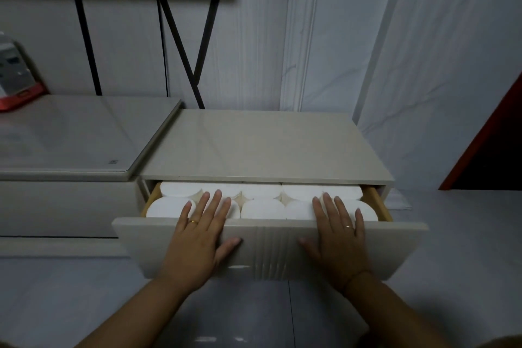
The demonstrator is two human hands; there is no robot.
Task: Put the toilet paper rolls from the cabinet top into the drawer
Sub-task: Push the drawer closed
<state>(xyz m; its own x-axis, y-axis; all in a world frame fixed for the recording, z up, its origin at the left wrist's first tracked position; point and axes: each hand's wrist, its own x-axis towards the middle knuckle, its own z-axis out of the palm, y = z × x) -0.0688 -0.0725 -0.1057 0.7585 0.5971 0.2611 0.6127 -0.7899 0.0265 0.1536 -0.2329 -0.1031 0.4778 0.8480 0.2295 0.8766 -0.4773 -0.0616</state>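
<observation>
Several white toilet paper rolls (262, 207) stand upright in two rows inside the partly pulled-out drawer (271, 251) of a beige cabinet. The cabinet top (262, 144) is bare. My left hand (197, 237) lies flat over the drawer's front panel, fingers spread and reaching over the rim onto the rolls, thumb on the front face. My right hand (339, 237) rests the same way on the right half of the panel. Neither hand holds anything.
A lower, glass-topped unit (70, 135) adjoins the cabinet on the left, with a red and white device (14, 79) at its far left. Black metal shelf legs (180, 37) stand against the wall behind. A dark red panel (494, 144) is at the right.
</observation>
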